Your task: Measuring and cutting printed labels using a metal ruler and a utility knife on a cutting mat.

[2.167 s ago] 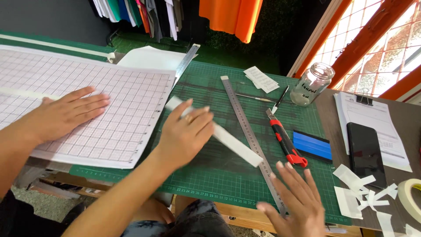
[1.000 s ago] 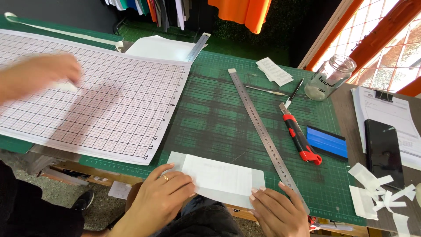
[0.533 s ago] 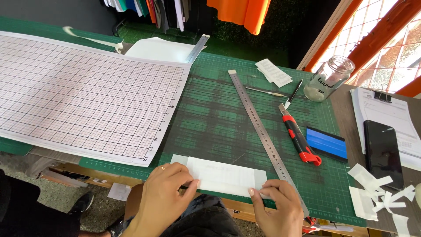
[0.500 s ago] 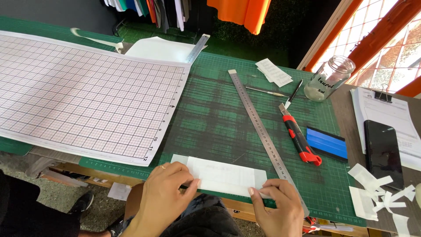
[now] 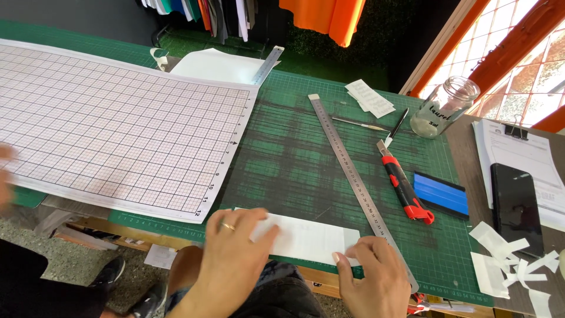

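At the far left edge of the frame a blurred bit of another person (image 5: pixel 5 176) shows beside the large gridded sheet (image 5: pixel 118 129) that fills the upper left; a second ago a hand lay on that sheet, and it has since pulled away, so the sheet now lies bare on the green cutting mat (image 5: pixel 282 159). Low in the middle of the frame the white strip (image 5: pixel 309 240) lies flat along the mat's near edge; it has come down from the mat's centre, where it sat aslant, to this spot in front of the person, which looks like the piece now being worked on. The left hand (image 5: pixel 235 253), a ring on one finger, lies palm down on the strip's left end, fingers spread and flat, pressing rather than gripping; the right hand (image 5: pixel 371 274) is a little apart from it, fingers curled, their tips at the strip's lower right corner, though whether they pinch the edge or only rest on it cannot be told. Just right of the strip the long steel ruler (image 5: pixel 353 182) runs diagonally up the mat; further right lie a red and black utility knife (image 5: pixel 403 188) and a blue squeegee (image 5: pixel 441 194); a glass jar (image 5: pixel 444 107) stands toward the upper right; a dark phone (image 5: pixel 517 206) and paper scraps (image 5: pixel 506 262) lie at the right edge.
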